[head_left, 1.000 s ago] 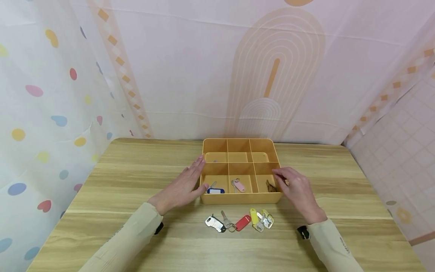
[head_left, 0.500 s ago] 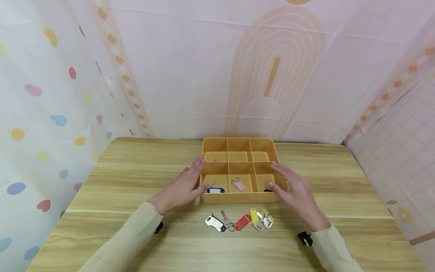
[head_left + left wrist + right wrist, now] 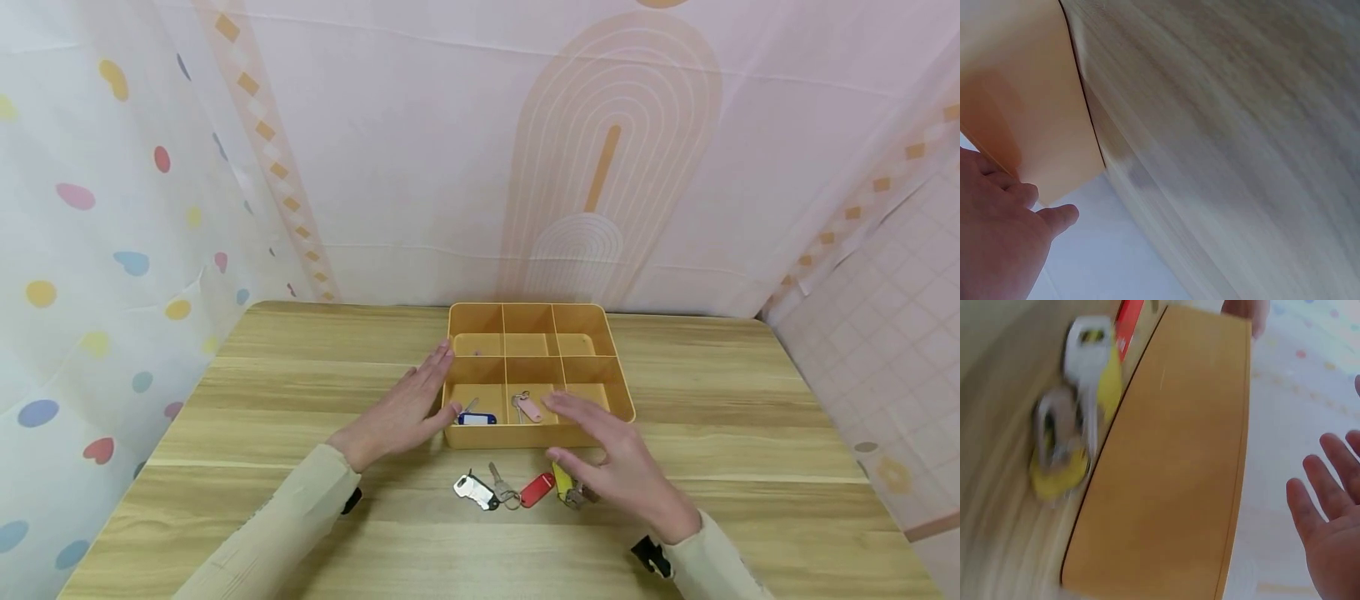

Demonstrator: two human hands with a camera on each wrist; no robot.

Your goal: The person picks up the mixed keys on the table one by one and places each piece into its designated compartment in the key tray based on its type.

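Observation:
My left hand (image 3: 401, 417) rests along the left side of the orange divided box (image 3: 495, 437), fingers straight at its rim and thumb by the front left corner. In the left wrist view its fingertips lie at the box edge. My right hand (image 3: 626, 462) hovers in front of the box with fingers spread and holds nothing. It partly covers the keys with yellow tags (image 3: 562, 482); the right wrist view shows these keys (image 3: 1088, 375) beside the box wall. A key with a blue tag (image 3: 477, 419) and one with a pink tag (image 3: 529, 408) lie in front compartments.
On the wooden table (image 3: 420, 550) before the box lie a key with a red tag (image 3: 537, 490) and a silver key on a black tag (image 3: 476, 492). A patterned cloth (image 3: 420, 167) hangs behind the table. A small purple bit shows in the back left compartment.
My right hand opened over the front right compartment, leaving a dark item there, then moved left and nearer, over the yellow-tagged keys. My left hand has stayed at the box.

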